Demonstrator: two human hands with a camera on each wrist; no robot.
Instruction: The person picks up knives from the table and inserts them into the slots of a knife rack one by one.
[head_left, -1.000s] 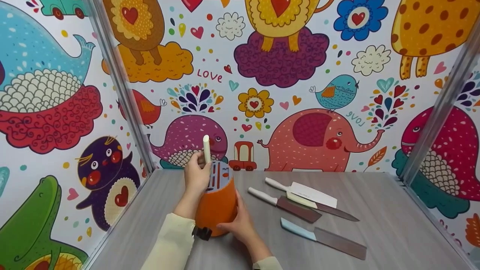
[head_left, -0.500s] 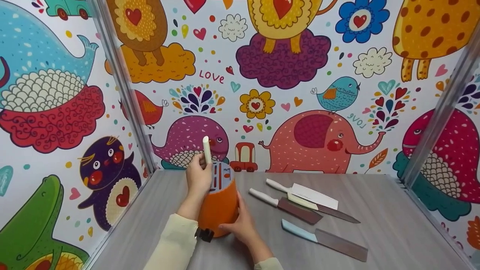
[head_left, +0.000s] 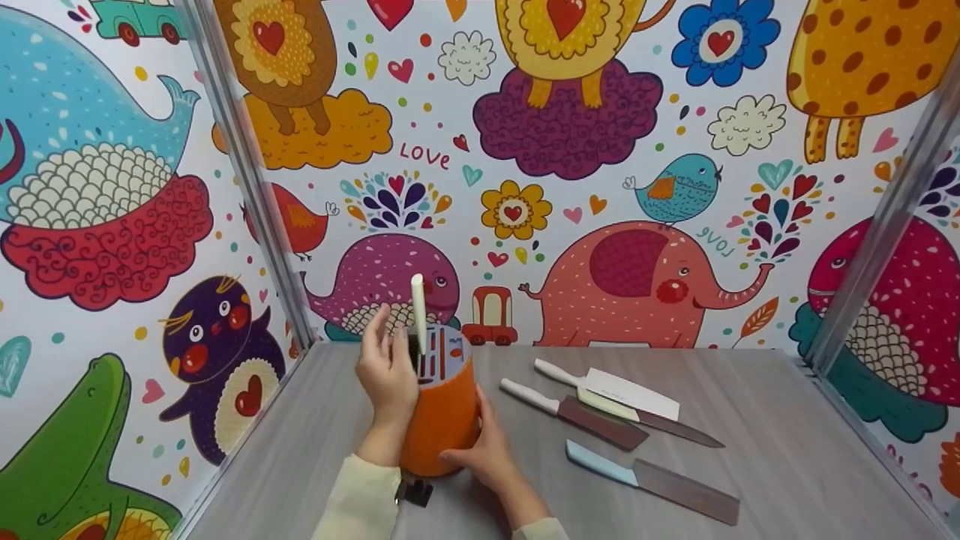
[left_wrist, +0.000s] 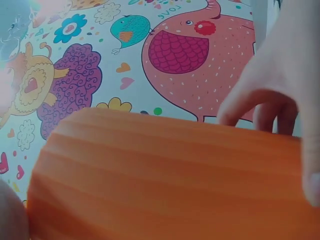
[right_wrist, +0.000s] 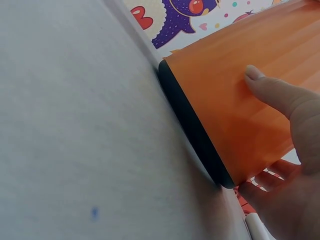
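An orange knife block (head_left: pixel 442 420) with a pale grey slotted top stands upright on the table. A cream knife handle (head_left: pixel 418 304) sticks up from its left side; a dark strip shows beside it. My left hand (head_left: pixel 386 375) is against the block's upper left, its fingers extended beside the handle, apart from it. The left wrist view shows only a bit of the left hand (left_wrist: pixel 11 215) at the corner. My right hand (head_left: pixel 487 450) grips the block's lower right side, thumb (right_wrist: pixel 275 92) on the front and fingers round behind.
To the right lie a white-handled cleaver (head_left: pixel 630 391), a pale-yellow-handled knife (head_left: pixel 679 427) partly under it, a white-handled brown-bladed knife (head_left: pixel 600 422) and a blue-handled cleaver (head_left: pixel 686 491). Patterned panels in metal frames (head_left: pixel 262 180) enclose the table (head_left: pixel 300 465).
My left hand has let go of the cream handle; its fingers have straightened and shifted left. The right hand stays on the block. The view has shifted slightly.
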